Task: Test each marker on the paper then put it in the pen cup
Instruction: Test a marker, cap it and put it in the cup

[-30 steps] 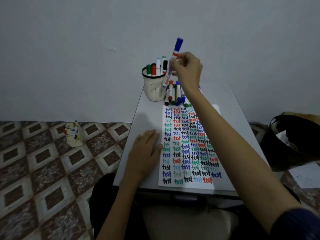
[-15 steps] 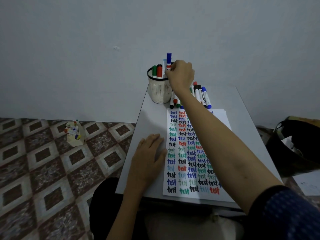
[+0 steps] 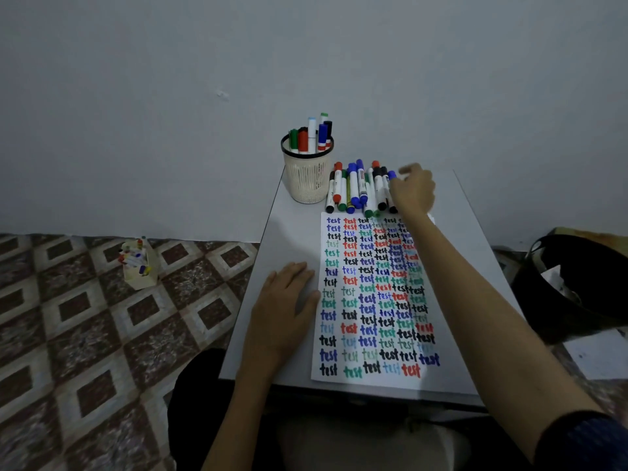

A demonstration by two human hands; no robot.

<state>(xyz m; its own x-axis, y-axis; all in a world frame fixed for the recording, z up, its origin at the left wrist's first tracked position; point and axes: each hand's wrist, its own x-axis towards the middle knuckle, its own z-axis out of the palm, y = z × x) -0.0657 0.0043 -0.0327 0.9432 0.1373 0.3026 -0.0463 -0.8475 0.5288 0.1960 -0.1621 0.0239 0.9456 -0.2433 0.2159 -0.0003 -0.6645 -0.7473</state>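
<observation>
A cream mesh pen cup [image 3: 307,178] with a black rim stands at the table's far left and holds several markers [image 3: 314,136]. To its right a row of several capped markers [image 3: 356,188] lies on the table just beyond the paper. The white paper [image 3: 373,294] is covered with the word "test" in blue, red, green and black. My right hand [image 3: 413,193] hovers at the right end of the marker row, fingers loosely curled, holding nothing. My left hand [image 3: 282,311] lies flat on the table, its fingers at the paper's left edge.
The small grey table [image 3: 475,253] stands against a plain wall. A small box of markers [image 3: 137,265] sits on the tiled floor to the left. A black bin [image 3: 577,283] stands at the right, with a white sheet [image 3: 598,358] on the floor beside it.
My right hand dropped the blue-capped marker into the pen cup, let go and moved right and down to the row of loose markers. My left hand stayed flat.
</observation>
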